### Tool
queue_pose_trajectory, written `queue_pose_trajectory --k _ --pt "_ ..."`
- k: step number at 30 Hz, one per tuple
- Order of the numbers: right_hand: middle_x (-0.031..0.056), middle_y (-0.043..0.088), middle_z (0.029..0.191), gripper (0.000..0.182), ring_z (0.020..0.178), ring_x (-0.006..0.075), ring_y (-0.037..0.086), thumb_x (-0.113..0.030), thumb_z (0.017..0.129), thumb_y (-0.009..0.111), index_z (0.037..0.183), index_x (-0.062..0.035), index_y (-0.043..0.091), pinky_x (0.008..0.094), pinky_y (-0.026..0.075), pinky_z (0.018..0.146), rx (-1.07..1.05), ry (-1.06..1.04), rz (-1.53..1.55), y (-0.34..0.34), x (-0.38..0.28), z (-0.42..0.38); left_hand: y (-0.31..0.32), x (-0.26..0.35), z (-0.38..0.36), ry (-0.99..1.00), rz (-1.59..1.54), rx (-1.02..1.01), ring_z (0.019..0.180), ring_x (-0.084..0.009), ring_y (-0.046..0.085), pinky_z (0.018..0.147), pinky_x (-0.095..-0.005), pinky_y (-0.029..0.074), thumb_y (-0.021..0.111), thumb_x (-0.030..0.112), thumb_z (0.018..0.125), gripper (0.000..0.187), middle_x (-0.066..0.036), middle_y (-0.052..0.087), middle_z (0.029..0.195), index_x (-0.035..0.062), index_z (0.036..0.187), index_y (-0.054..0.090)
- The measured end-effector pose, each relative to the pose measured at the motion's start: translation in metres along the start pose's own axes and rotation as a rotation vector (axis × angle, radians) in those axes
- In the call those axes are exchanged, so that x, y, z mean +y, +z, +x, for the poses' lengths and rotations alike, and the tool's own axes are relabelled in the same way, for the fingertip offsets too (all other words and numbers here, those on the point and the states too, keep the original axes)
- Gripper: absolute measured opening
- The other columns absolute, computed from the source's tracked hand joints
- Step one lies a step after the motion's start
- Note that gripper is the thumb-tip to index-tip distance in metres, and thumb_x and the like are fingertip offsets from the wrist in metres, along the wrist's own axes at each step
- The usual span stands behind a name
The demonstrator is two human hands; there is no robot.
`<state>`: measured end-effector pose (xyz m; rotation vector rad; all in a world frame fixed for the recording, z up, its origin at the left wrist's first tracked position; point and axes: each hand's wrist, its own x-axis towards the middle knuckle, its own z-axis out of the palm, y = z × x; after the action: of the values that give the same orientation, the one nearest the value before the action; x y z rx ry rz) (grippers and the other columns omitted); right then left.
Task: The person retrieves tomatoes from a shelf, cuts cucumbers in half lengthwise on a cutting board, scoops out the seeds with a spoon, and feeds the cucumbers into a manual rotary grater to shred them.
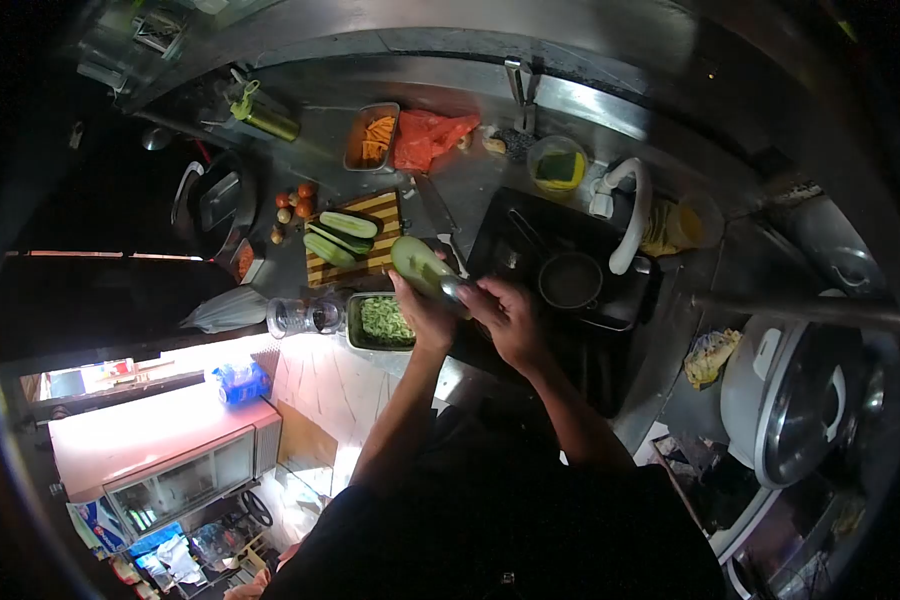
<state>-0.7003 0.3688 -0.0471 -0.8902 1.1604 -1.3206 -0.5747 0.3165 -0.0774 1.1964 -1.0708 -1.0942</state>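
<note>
My left hand is closed around a halved cucumber, its pale cut face turned up. My right hand grips a small shiny metal tool, which looks like a spoon, pressed to the near end of that half; its handle is hidden in the fingers. More cucumber halves lie on a striped wooden cutting board just beyond. Below my left hand, a metal container holds shredded green vegetable. A knife rests on the counter right of the board.
A black stove carries a small pan at the right. Farther back are a metal tray of orange strips, a red plastic bag and a green bottle. Tomatoes and a glass jar stand left.
</note>
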Motion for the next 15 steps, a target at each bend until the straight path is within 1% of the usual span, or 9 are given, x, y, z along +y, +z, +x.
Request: queue_pose_trajectory --k 2,3,7,9,10,11,12,14,15 --pt "-0.0036 0.056 0.072 0.03 0.067 0.0028 0.046 -0.03 0.099 0.066 0.091 -0.0006 0.067 0.0228 0.037 0.058 -0.029 0.109 0.021 -0.012 0.027 -0.009 -0.005 0.001 -0.002 -0.002 0.086 -0.058 0.103 -0.0232 0.059 0.093 -0.0357 0.047 0.016 0.052 0.107 0.062 -0.012 0.061 0.114 0.0046 0.122 0.053" --pt "-0.0037 0.056 0.072 0.031 0.067 0.0029 0.046 -0.03 0.098 0.067 0.091 -0.0006 0.067 0.0228 0.038 0.058 -0.043 0.164 0.031 -0.017 0.038 -0.013 -0.008 -0.002 -0.003 -0.039 0.006 -0.074 0.103 -0.0232 0.059 0.093 -0.0361 0.047 0.016 0.052 0.107 0.062 -0.012 0.061 0.114 0.0046 0.122 0.053" --pt "-0.0046 0.053 0.07 0.031 0.065 0.0026 0.045 -0.032 0.098 0.067 0.089 -0.0021 0.067 0.0223 0.036 0.058 -0.002 0.235 -0.199 -0.035 0.062 -0.027 -0.021 -0.028 -0.001 -0.156 -0.328 -0.112 0.103 -0.0234 0.059 0.094 -0.0369 0.047 0.017 0.055 0.107 0.064 -0.012 0.06 0.114 0.0045 0.123 0.052" --pt "-0.0047 0.051 0.069 0.03 0.064 0.0024 0.044 -0.031 0.099 0.066 0.088 -0.0032 0.066 0.0222 0.035 0.057 0.05 0.233 -0.104 -0.032 0.05 -0.026 -0.021 -0.025 0.002 -0.184 -0.418 -0.122 0.102 -0.0237 0.059 0.094 -0.0372 0.047 0.019 0.057 0.106 0.064 -0.013 0.06 0.115 0.0039 0.123 0.052" --pt "-0.0048 0.051 0.069 0.03 0.064 0.0024 0.043 -0.031 0.099 0.066 0.087 -0.0035 0.065 0.0224 0.035 0.057 0.015 0.216 0.008 -0.029 0.044 -0.026 -0.023 -0.024 0.0 -0.198 -0.42 -0.125 0.102 -0.024 0.059 0.094 -0.0373 0.047 0.021 0.058 0.106 0.065 -0.013 0.06 0.116 0.0035 0.123 0.052" --pt "-0.0048 0.05 0.069 0.03 0.064 0.0023 0.043 -0.031 0.099 0.065 0.087 -0.0038 0.064 0.0226 0.035 0.056 -0.015 0.203 0.12 -0.016 0.003 -0.02 -0.022 -0.019 -0.004 -0.216 -0.422 -0.13 0.102 -0.0243 0.059 0.094 -0.0375 0.047 0.022 0.059 0.105 0.065 -0.013 0.06 0.116 0.003 0.124 0.052" --pt "-0.0049 0.05 0.069 0.03 0.063 0.0023 0.042 -0.031 0.1 0.065 0.086 -0.0041 0.064 0.0228 0.034 0.056 -0.042 0.181 0.231 -0.005 -0.025 -0.011 -0.019 -0.014 -0.005 -0.172 -0.347 -0.148 0.102 -0.0244 0.059 0.094 -0.0375 0.047 0.023 0.059 0.105 0.066 -0.013 0.06 0.117 0.0024 0.124 0.051" --pt "-0.0051 0.049 0.068 0.029 0.064 0.0018 0.042 -0.029 0.1 0.065 0.085 -0.0043 0.062 0.0228 0.034 0.055 -0.071 0.17 0.115 0.006 -0.039 0.004 -0.014 -0.007 -0.008 -0.077 -0.196 -0.187 0.102 -0.0245 0.06 0.095 -0.0377 0.047 0.025 0.059 0.105 0.067 -0.013 0.06 0.118 0.0012 0.125 0.051" --pt "-0.0052 0.048 0.068 0.028 0.064 0.0016 0.041 -0.028 0.1 0.065 0.085 -0.0044 0.061 0.0228 0.033 0.055 -0.087 0.164 0.059 0.01 -0.042 0.008 -0.014 -0.019 -0.01 0.073 0.144 -0.053 0.101 -0.0243 0.06 0.095 -0.0375 0.047 0.023 0.059 0.105 0.067 -0.013 0.06 0.118 0.0011 0.125 0.051"
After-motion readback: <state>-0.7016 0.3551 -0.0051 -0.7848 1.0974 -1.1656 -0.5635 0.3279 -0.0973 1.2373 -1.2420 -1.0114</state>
